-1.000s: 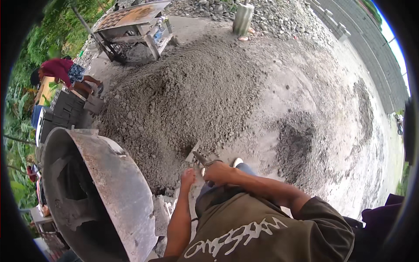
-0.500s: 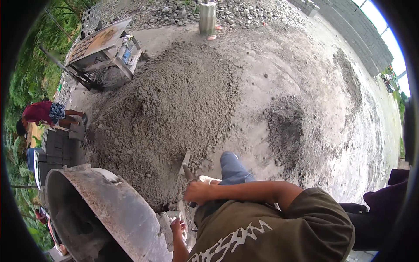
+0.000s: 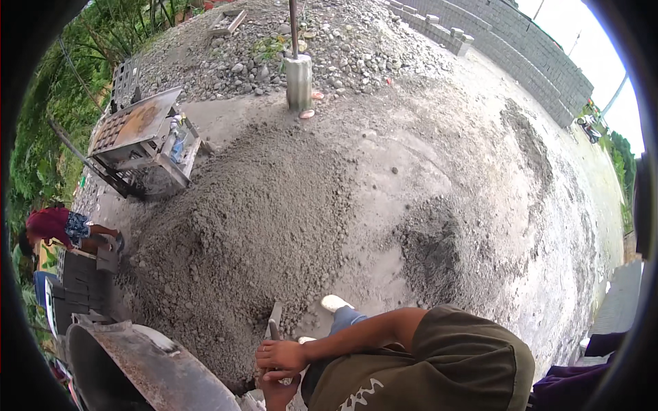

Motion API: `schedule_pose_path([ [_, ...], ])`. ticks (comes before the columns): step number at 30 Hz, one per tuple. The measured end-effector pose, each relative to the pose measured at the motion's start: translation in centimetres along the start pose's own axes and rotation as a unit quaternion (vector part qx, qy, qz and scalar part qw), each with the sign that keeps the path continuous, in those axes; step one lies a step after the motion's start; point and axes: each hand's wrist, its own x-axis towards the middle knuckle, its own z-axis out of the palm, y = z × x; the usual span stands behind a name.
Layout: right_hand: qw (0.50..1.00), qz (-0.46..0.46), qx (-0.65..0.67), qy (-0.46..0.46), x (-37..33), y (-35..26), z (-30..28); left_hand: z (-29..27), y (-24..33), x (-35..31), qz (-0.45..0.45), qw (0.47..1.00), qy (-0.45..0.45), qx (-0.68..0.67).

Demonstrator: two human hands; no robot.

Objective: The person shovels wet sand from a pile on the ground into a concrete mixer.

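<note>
My right hand [image 3: 279,355], at the lower middle, is closed round the handle of what looks like a shovel [image 3: 275,316]. The tool points away from me, its pale, flat end at the near edge of a big heap of grey sand and gravel [image 3: 267,198]. Just below, my left hand [image 3: 276,392] is closed too, pressed up against the right hand and seemingly on the same handle. Its grip is partly hidden. One of my pale shoes [image 3: 336,303] stands beside the heap.
A concrete mixer drum [image 3: 161,366] opens at lower left. Beyond it a person in a red top [image 3: 51,226] bends over grey blocks [image 3: 82,288]. A worn table [image 3: 140,123], a concrete post [image 3: 299,82], a stone pile [image 3: 343,41] and a smaller dark heap [image 3: 432,253] stand around.
My left hand has come up from beside the mixer to meet the right hand. The view has shifted, showing more of the stone pile. The person at left is bent lower.
</note>
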Motion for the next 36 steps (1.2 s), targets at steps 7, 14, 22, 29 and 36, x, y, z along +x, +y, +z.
schedule_pose_path([
  [7, 0.964, 0.180, 0.191, 0.039, -2.4, 4.6, -5.0, 4.2, 4.4, 7.8, -0.140, 0.984, -0.020, 0.111],
  [14, 0.675, 0.612, 0.399, 0.102, -9.7, 18.5, -8.4, 7.8, 7.1, 10.9, -0.203, 0.977, -0.024, 0.058],
  [22, 0.535, 0.767, 0.289, 0.207, -25.2, 21.4, -18.7, 1.8, 3.0, 6.2, -0.304, 0.948, 0.032, 0.093],
  [29, 0.618, 0.718, 0.319, 0.044, -20.5, 17.5, -11.2, -11.2, 9.1, 0.8, -0.236, 0.952, 0.131, 0.142],
  [36, 0.436, 0.578, 0.689, -0.035, -7.3, 0.2, 9.7, -12.8, 19.1, -26.5, -0.106, 0.899, 0.410, 0.113],
])
